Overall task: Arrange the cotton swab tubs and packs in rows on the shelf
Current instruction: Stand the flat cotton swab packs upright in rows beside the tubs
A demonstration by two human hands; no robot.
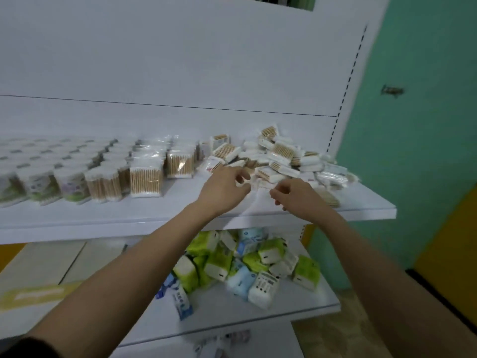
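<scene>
White shelf (180,215): loose heap of crinkly swab packs (278,156); both hands' fingers curled, grip unclear.

Shelf (154,215): bare strip along near edge, open from the left end to the hands. Far left blocked by rows of tubs (51,161) and upright packs (147,177). Far right blocked by loose pack pile (281,156). Above: clear air.

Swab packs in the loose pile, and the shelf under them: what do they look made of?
Swab packs: clear glossy plastic film, probably, over tan sticks that look wooden with white tips. Shelf: smooth white painted board, likely metal; the look leaves it open.
</scene>
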